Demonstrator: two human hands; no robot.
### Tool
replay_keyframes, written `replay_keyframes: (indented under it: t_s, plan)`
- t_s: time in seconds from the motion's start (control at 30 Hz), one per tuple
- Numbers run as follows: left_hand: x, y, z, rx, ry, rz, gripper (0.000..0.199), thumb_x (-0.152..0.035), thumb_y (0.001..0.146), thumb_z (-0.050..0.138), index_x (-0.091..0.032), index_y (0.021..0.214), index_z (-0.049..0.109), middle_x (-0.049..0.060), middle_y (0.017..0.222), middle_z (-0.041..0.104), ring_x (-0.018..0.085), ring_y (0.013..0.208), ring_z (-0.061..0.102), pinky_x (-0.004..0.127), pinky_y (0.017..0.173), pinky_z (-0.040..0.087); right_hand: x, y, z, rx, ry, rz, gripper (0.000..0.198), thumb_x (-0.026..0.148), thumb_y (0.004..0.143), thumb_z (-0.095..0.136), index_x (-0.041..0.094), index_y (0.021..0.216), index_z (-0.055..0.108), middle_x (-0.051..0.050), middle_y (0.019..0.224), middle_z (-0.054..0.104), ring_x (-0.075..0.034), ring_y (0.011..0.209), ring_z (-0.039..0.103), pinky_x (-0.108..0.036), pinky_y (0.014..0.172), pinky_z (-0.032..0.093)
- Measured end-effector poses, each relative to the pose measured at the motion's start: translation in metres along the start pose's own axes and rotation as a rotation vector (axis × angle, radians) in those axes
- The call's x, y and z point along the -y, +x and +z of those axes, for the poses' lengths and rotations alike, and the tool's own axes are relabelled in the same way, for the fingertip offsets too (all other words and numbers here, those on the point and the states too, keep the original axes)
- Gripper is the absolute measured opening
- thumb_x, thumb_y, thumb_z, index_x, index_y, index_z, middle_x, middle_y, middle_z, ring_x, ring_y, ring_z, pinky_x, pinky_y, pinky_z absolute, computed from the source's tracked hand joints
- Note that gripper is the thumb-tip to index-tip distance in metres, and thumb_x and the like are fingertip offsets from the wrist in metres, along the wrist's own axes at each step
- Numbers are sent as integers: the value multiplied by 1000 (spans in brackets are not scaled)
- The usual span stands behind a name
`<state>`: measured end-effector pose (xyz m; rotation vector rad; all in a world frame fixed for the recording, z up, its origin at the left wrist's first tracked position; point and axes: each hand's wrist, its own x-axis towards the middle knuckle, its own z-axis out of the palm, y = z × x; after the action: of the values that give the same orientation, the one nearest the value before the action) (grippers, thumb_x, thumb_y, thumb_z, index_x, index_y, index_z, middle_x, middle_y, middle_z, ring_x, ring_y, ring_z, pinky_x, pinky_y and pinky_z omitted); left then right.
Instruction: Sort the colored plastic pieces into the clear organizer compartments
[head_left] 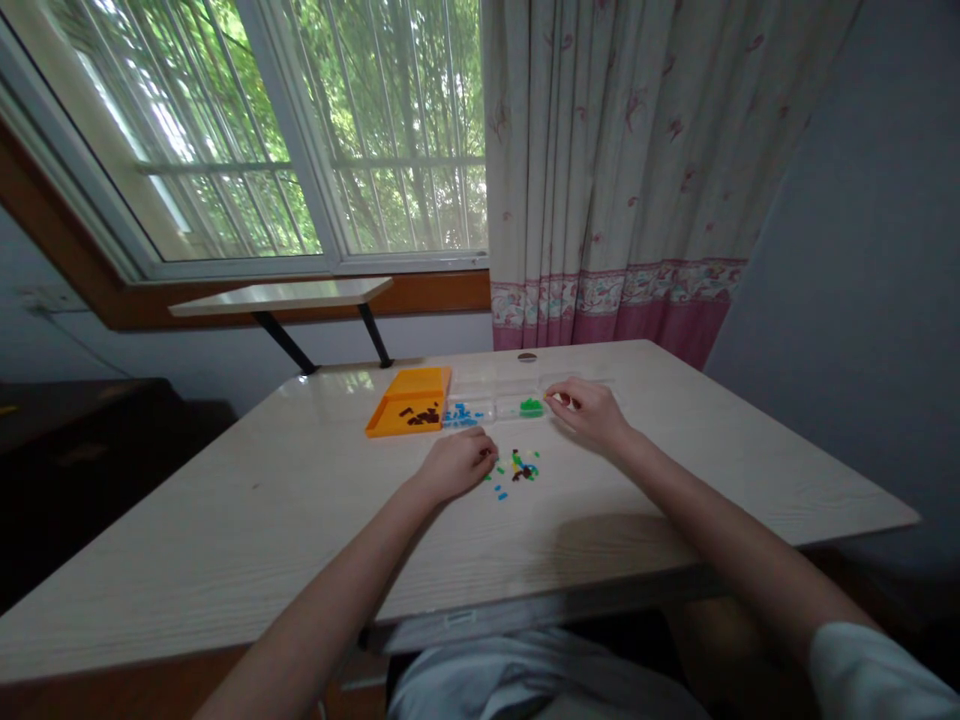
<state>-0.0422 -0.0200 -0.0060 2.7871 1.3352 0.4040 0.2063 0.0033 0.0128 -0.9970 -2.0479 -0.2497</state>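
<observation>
My left hand (459,465) rests on the table with its fingers curled, at the left edge of a small mixed pile of pieces (523,468) in green, blue, yellow and dark brown. What its fingertips hold, if anything, is hidden. Farther out, my right hand (591,412) is pinched closed over the right part of a clear plastic box, beside the green pieces (531,407). Whatever lies in that pinch is too small to name. Blue pieces (463,415) fill a clear compartment on the left, and dark brown pieces (421,416) lie in an open orange box (382,418).
The pale wooden table (300,540) carries a small raised shelf (285,296) on black brackets at the back left. A round cable hole (527,357) sits near the back edge. Behind are a barred window (405,130) and a patterned curtain (600,180).
</observation>
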Motion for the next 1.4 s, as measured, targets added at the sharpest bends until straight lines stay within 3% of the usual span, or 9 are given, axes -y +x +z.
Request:
replay_keyframes:
  t_s: [0.23,0.33,0.57,0.8,0.97,1.2,1.3,1.4]
  plan:
    - [-1,0,-2,4,-45,-1,22,-26,80,44,-19,85,64,5,87,61,15,77,56,24,69,41,-76,-3,-29,154,-197,330,19,30,76,51,19,84,65,-2,73,63,-12,63,53,-22,59,35]
    - [0,1,-1,1,-60,5,21,-24,78,45,-19,85,64,5,87,61,15,78,56,24,69,42,-96,-10,-34,287,-232,438,20,31,75,51,19,82,66,-3,69,63,-13,61,53,-22,55,32]
    - [0,0,-1,-6,-62,-8,19,-23,76,47,-19,84,64,4,86,61,16,78,55,24,68,41,-107,-21,-29,396,-244,522,21,29,72,52,18,79,68,-5,71,64,-13,62,54,-22,52,32]
    - [0,0,-1,-18,-41,4,16,-23,76,48,-19,79,63,4,83,60,16,76,55,25,67,41,-110,-18,-30,361,-258,528,25,30,77,48,18,86,68,-7,77,67,-15,67,56,-22,58,34]
    - [2,0,-1,-12,-83,14,18,-23,78,46,-18,79,63,4,82,60,15,75,55,24,67,40,-85,-12,-18,303,-211,429,24,29,78,48,18,88,67,-5,76,66,-14,65,55,-22,57,34]
    - [-2,0,-2,-101,-200,26,19,-25,81,45,-17,84,61,4,82,59,13,72,53,22,65,40,10,-8,20,339,54,68,19,26,78,52,21,92,64,0,68,62,-10,61,53,-20,56,34]
    - [-6,0,-3,-177,-232,43,19,-25,83,44,-16,83,60,4,80,58,12,72,53,22,65,39,39,-11,30,333,116,30,22,27,77,56,20,96,62,2,67,60,-10,60,52,-20,57,34]
    - [-8,1,-5,-216,-254,65,18,-25,83,44,-16,82,59,4,80,57,12,73,52,22,66,39,51,-14,32,323,154,41,18,29,77,57,19,91,62,2,66,59,-9,61,53,-19,58,35]
